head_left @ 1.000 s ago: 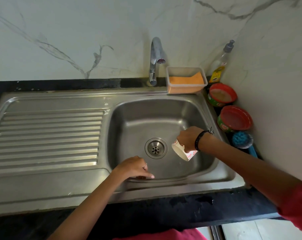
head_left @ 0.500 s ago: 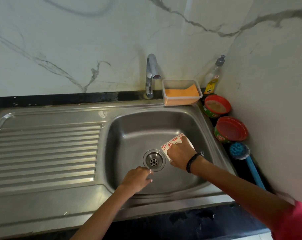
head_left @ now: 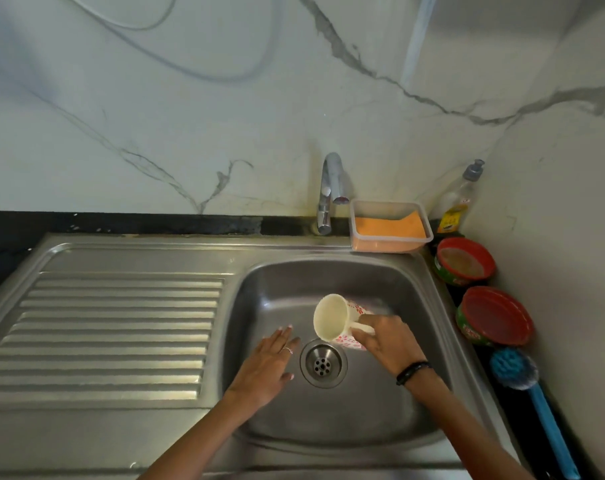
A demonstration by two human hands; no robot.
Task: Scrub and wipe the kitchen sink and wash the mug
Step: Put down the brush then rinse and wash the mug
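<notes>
Marble-backed steel sink (head_left: 415, 271), centre frame: mug (head_left: 339, 320) lifted and tipped.

Half a second earlier the mug sat low beside the drain (head_left: 323, 365); now the right hand (head_left: 385, 344) gripped its handle above the basin, cream mouth turned left, red floral wall behind. The left hand (head_left: 266, 365) had flattened, fingers spread, left of the drain. Judged: inspecting before washing; tap (head_left: 332, 188) dry.

Pretty dim overall, with a cool greenish cast. Soft light is reflected off the drainboard ridges (head_left: 114, 327) and the tap (head_left: 332, 188), no harsh glare. The sink basin (head_left: 380, 410) is left shadowy. Motion blur is seen on the left hand (head_left: 266, 368). Straight lines are bent near the edges by the wide lens.
</notes>
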